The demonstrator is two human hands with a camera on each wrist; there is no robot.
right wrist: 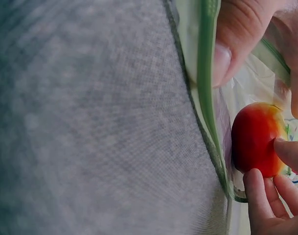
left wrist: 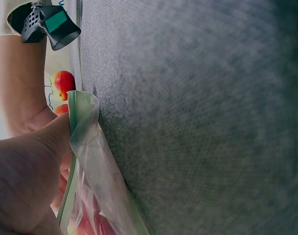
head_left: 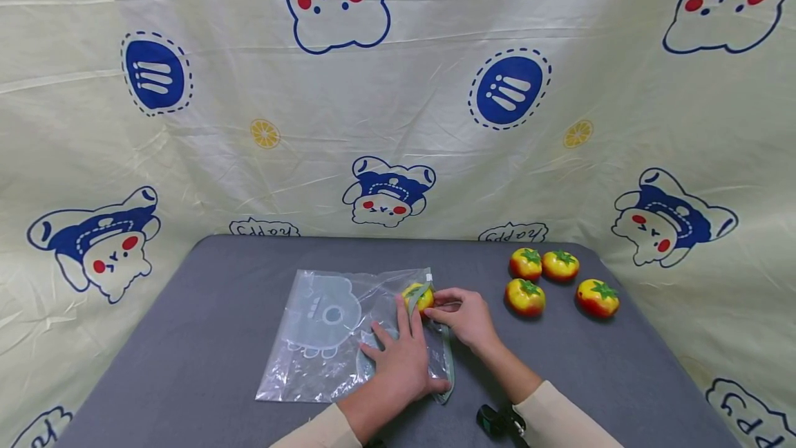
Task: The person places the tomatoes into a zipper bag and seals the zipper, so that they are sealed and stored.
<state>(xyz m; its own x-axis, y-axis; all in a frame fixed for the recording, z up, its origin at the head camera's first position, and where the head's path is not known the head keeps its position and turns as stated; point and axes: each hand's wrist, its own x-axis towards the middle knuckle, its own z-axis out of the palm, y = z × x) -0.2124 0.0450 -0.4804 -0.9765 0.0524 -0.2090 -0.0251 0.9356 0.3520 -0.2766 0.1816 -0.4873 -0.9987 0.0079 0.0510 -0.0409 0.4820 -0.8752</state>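
A clear zip bag (head_left: 388, 282) with a green-edged mouth and a pale printed figure lies flat on the table, its mouth toward the right. My left hand (head_left: 401, 361) spreads over the mouth end, fingers straight. In the right wrist view its thumb (right wrist: 241, 39) lies against the green zip edge. My right hand (head_left: 463, 316) pinches a red-and-yellow tomato-like fruit (right wrist: 254, 139) between thumb and fingertips at the bag's mouth. The bag's upper lip crosses part of this fruit in the head view. Red shows through the plastic (left wrist: 97, 215) in the left wrist view.
Several matching fruits with green leafy tops, one of them a fruit (head_left: 525, 297) near the bag, stand at the table's back right. A black wrist device (head_left: 497, 422) is by my right sleeve. A printed cloth (head_left: 398, 102) hangs behind the grey table (head_left: 205, 337).
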